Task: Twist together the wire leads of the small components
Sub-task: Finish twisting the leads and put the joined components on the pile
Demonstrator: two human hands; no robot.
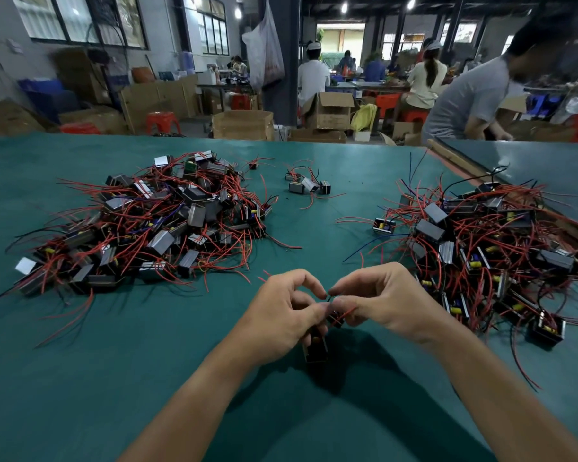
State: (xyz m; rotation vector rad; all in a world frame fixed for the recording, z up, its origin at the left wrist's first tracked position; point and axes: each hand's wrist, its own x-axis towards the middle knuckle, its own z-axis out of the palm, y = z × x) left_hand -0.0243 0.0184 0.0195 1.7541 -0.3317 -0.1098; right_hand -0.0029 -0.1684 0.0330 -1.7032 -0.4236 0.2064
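As the 2 hands meet just above the green counter (80, 378), everything turns on the tiny gap between their fingertips. The left hand (287, 311) has its lower fingers curled round a small black component (315, 349). It hangs beneath the palm, long axis running toward the camera, near end tipped down at the counter. From its top a red lead (347, 313) climbs up and to the right, straight into the right hand (377, 298), which pinches it between thumb and forefinger. So the lead slants from lower left to upper right, free end pointing at the right hand, and that hand is nearer the tip. A dark wire end shows between the 2 forefingers, but blur hides whether it wraps the red lead. My read: the twist itself is the step in hand, the right hand rolling while the left steadies the body. A 2nd dark block (335, 320) sits just under the right thumb; I cannot tell whether it is held. The left pile (147, 221) and the right pile (488, 248) lie well apart from the hands.
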